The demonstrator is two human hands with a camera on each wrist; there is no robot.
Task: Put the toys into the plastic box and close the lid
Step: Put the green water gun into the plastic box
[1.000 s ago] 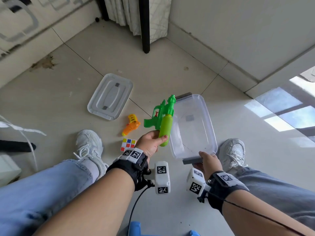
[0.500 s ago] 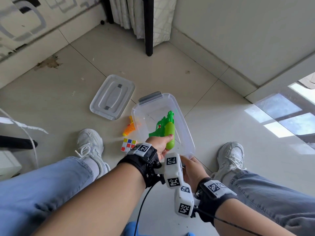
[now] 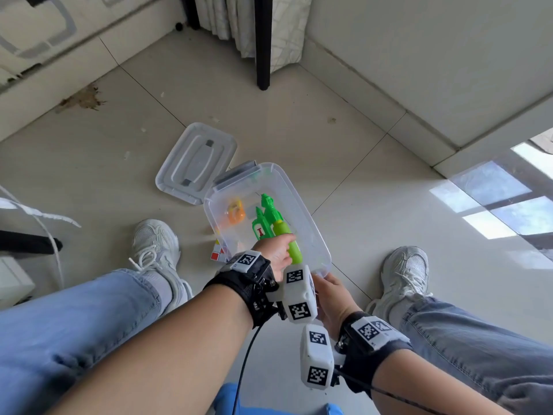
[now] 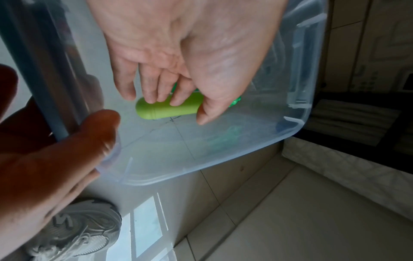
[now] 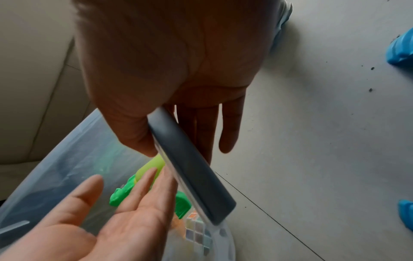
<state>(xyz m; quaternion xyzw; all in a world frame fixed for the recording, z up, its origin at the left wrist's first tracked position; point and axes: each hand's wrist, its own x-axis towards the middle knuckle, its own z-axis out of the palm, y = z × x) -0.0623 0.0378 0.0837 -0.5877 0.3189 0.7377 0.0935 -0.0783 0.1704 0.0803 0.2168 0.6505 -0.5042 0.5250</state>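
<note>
A clear plastic box (image 3: 302, 202) hangs tilted above the floor. My right hand (image 3: 329, 295) grips its near end at the grey latch (image 5: 192, 167), thumb inside, fingers underneath. The green water gun (image 3: 269, 217) lies inside on the box's bottom. My left hand (image 3: 276, 250) reaches into the box with straightened fingers resting on the gun's light-green tank (image 4: 167, 109). An orange toy gun (image 3: 236, 214) and a colour cube (image 3: 218, 253) lie on the floor, seen through or beside the box. The clear lid (image 3: 196, 163) lies flat on the floor behind the box.
My two legs and white shoes (image 3: 155, 244) (image 3: 404, 274) flank the box. A black post (image 3: 263, 43) and a curtain stand at the back, with a wall step (image 3: 419, 127) on the right. Something blue (image 3: 239, 396) sits under my arms.
My right hand has swung the box left, over the orange toy. My left hand has lowered the green water gun into the box and loosened its fingers.
</note>
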